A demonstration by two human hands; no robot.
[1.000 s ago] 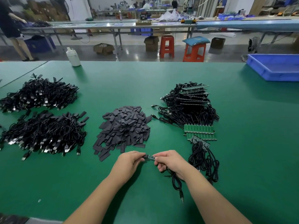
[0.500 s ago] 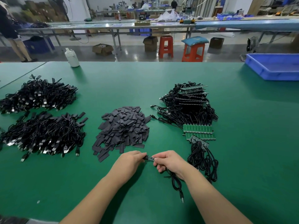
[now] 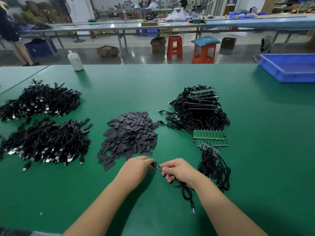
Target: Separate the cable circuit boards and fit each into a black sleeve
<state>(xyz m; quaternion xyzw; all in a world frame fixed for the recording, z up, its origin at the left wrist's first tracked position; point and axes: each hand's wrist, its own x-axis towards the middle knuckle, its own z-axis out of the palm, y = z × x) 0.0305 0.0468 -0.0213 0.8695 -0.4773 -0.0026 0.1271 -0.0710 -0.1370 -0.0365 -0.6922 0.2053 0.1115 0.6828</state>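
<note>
A flat bench covered in plain deep green is seen beneath a heap of matt charcoal-black flat sleeves. Glossy black coiled cables are flecked with silver plugs. Bright green circuit-board strips are edged with small pale dots. A bright blue plastic tray, a white plastic bottle and orange-red plastic stools are shown behind, one stool topped with a teal cushion.

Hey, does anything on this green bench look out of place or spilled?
Nothing serious. A few black sleeves have strayed from the near edge of the sleeve pile, and a small pale scrap lies alone on the green table near the front left. The cable piles look orderly.
</note>
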